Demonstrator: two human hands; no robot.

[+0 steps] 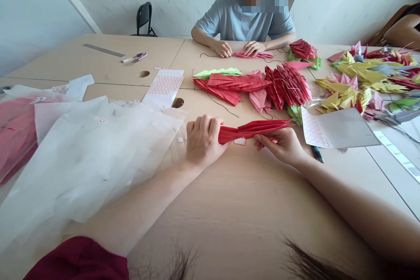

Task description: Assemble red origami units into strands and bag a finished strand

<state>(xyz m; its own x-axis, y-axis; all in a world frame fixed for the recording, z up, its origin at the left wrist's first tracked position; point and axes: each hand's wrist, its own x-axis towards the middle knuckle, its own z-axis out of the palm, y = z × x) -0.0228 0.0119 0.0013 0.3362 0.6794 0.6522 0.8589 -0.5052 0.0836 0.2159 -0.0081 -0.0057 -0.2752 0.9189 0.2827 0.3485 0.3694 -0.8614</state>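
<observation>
My left hand [204,139] is wrapped around the left end of a bundle of folded red paper [252,129], held just above the table. Its other end rests in my right hand [280,143], whose thumb and fingers pinch it from below. A small white label with a red border [239,141] shows just under the bundle. Beyond my hands lie strung red folded papers [238,82], a thicker dark red stack [287,87] and light green folded paper [218,72], with dark thread trailing among them.
Translucent plastic bags [98,153] cover the left side. Label sheets lie left [164,87] and right [337,129], beside a black pen [317,154]. Yellow, pink and red folded papers [361,74] are heaped at right. Across the table [108,68], a person in blue [244,22] handles pink folded paper.
</observation>
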